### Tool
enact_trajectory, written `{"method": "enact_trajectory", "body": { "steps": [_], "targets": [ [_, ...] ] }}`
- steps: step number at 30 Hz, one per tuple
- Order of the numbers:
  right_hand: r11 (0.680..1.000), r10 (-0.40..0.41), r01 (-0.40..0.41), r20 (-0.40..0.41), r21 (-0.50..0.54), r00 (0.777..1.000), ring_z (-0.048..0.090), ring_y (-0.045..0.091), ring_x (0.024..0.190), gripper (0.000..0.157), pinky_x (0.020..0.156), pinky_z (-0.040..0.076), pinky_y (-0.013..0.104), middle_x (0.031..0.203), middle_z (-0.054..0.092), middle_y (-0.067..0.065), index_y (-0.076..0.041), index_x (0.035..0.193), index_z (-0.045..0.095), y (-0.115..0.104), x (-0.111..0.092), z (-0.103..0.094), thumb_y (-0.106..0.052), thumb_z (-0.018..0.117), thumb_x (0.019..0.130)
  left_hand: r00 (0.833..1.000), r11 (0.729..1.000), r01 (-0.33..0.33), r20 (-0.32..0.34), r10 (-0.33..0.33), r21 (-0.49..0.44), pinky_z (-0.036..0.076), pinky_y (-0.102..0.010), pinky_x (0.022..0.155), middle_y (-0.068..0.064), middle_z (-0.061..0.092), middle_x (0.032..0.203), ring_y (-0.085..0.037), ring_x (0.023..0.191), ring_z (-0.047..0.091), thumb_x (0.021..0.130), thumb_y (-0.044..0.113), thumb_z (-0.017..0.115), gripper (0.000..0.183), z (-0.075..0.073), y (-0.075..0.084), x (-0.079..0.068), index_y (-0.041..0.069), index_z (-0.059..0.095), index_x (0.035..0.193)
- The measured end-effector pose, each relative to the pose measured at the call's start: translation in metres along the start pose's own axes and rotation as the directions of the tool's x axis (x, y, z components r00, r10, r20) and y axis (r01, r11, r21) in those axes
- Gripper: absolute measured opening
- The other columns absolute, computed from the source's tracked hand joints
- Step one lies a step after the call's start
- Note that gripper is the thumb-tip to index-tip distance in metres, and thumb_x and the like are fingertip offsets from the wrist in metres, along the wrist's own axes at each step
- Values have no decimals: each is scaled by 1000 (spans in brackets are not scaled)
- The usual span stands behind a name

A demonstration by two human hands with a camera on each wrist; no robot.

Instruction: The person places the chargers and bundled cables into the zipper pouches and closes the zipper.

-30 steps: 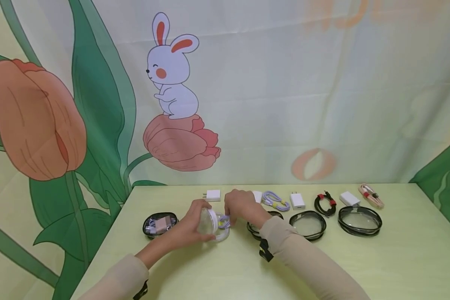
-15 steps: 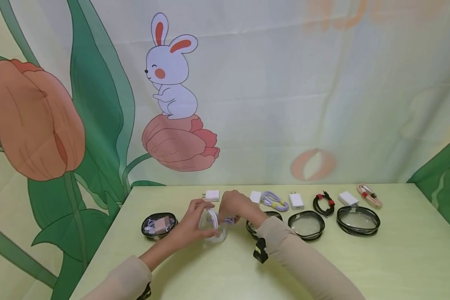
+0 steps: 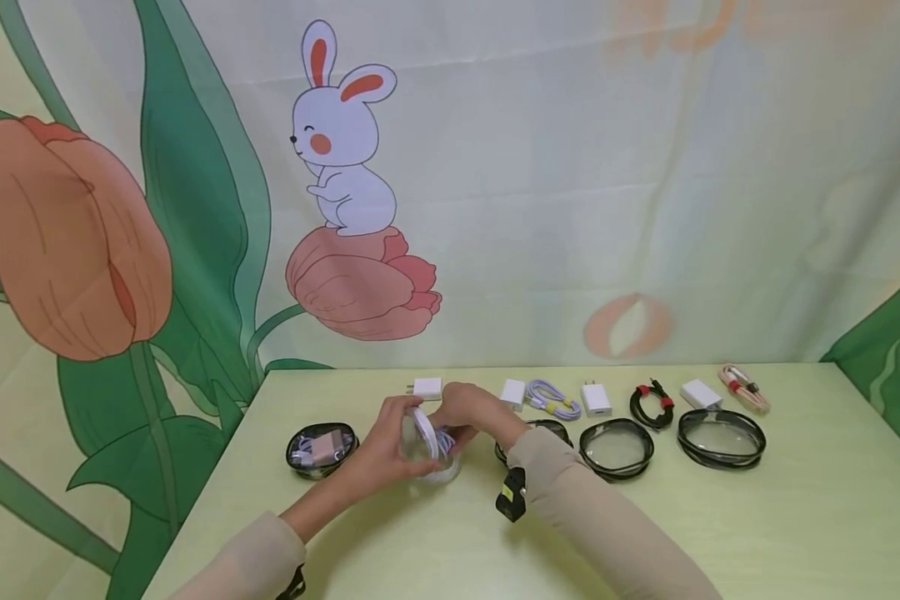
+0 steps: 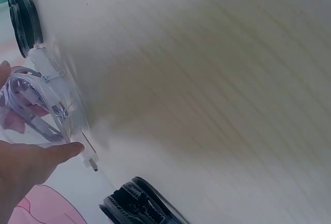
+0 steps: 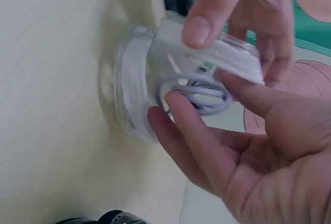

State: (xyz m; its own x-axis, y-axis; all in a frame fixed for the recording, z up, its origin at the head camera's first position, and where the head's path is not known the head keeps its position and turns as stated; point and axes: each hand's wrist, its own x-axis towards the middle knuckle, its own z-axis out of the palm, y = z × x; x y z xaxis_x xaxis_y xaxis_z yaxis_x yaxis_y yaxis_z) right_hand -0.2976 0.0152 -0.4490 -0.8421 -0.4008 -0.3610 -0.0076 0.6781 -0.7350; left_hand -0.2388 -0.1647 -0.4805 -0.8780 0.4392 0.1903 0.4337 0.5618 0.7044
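A small clear zip case (image 5: 135, 84) with white edging stands half unfolded on the table. My left hand (image 3: 381, 448) grips its lifted half, thumb on the white zip edge in the right wrist view. Between the two halves sits a coiled pale lavender charging cable (image 5: 199, 95). My right hand (image 3: 467, 410) holds this coil at the case's mouth, its fingertips (image 5: 178, 102) beside the loops. Through the clear wall in the left wrist view, the cable (image 4: 23, 100) shows inside the case's outline.
A filled black-edged case (image 3: 321, 450) lies left of my hands. Rightward are black-edged cases (image 3: 617, 448), white charger plugs (image 3: 596, 399), a lavender cable (image 3: 553, 400), a black cable (image 3: 651, 406) and a pink cable (image 3: 744, 388). Another white plug (image 3: 426, 388) lies behind my hands.
My right hand has brought the lavender cable left and into the opening of the clear case. My left hand has kept its grip on the lifted half, which has tilted slightly.
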Motion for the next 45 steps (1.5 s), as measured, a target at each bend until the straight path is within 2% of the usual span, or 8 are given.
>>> {"method": "enact_trajectory", "body": {
  "steps": [4, 10, 17, 20, 31, 34, 41, 45],
  "targets": [
    [996, -80, 75, 110, 49, 991, 65, 12, 59, 13, 62, 59, 28, 74, 70, 9, 5, 83, 70, 1, -6, -1, -5, 66, 90, 1000, 1000, 30, 0, -30, 6, 36, -55, 114, -22, 36, 144, -38, 137, 41, 76, 16, 92, 93, -2, 0, 0, -3, 34, 146],
    [937, -172, 194, 100, -290, 980, 57, 8, 63, 20, 57, 48, 19, 79, 69, -1, -1, 107, 76, -2, -11, 5, -1, 68, 88, 999, 999, 35, 15, -35, 13, 38, -55, 112, -22, 35, 144, -38, 136, 42, 76, 17, 92, 94, -4, 0, 0, -2, 33, 146],
    [910, -153, 132, -24, -393, 988, 56, 11, 49, 7, 47, 41, 23, 65, 70, 6, -9, 80, 75, 0, -15, 16, -6, 73, 86, 999, 1000, 27, 37, -27, -2, 39, -56, 111, -22, 35, 143, -38, 134, 42, 76, 17, 92, 95, -7, 2, 1, -3, 31, 147],
    [899, -141, 117, -27, -422, 990, 63, 15, 53, 9, 47, 42, 26, 67, 67, 0, -14, 81, 71, 3, -14, 17, -14, 74, 89, 999, 1000, 26, 28, -26, 5, 39, -55, 110, -23, 35, 143, -38, 132, 43, 76, 17, 92, 95, -8, 1, 1, -4, 31, 146],
    [889, -218, 311, 286, -337, 933, 64, 14, 71, 9, 63, 51, 24, 94, 65, -6, -17, 104, 65, 21, -10, 3, -21, 69, 98, 999, 998, 52, 14, -52, 25, 42, -54, 109, -21, 38, 142, -38, 130, 46, 76, 15, 92, 92, -7, -4, -1, -3, 34, 145],
    [851, -261, 362, 292, -381, 920, 59, 9, 69, 14, 63, 49, 22, 89, 63, -8, -18, 104, 62, 21, -10, 6, -23, 73, 96, 999, 999, 40, 18, -40, 25, 42, -54, 109, -21, 38, 141, -37, 130, 46, 75, 13, 92, 92, -7, -5, -2, -3, 34, 144],
    [701, -335, 398, 220, -591, 916, 52, 9, 70, 20, 66, 46, 27, 80, 59, -6, -16, 109, 63, 18, -13, 20, -26, 74, 95, 999, 998, 42, 20, -42, 36, 42, -53, 109, -20, 38, 141, -39, 130, 46, 75, 16, 92, 92, -9, -5, -4, -1, 34, 144],
    [708, -333, 381, 195, -595, 922, 56, 9, 75, 21, 69, 50, 28, 85, 65, -4, -15, 108, 65, 18, -17, 21, -22, 78, 92, 998, 998, 58, 34, -59, 30, 41, -52, 110, -19, 38, 142, -38, 131, 45, 74, 16, 93, 92, -9, -5, -5, 1, 34, 143]
  ]
}}
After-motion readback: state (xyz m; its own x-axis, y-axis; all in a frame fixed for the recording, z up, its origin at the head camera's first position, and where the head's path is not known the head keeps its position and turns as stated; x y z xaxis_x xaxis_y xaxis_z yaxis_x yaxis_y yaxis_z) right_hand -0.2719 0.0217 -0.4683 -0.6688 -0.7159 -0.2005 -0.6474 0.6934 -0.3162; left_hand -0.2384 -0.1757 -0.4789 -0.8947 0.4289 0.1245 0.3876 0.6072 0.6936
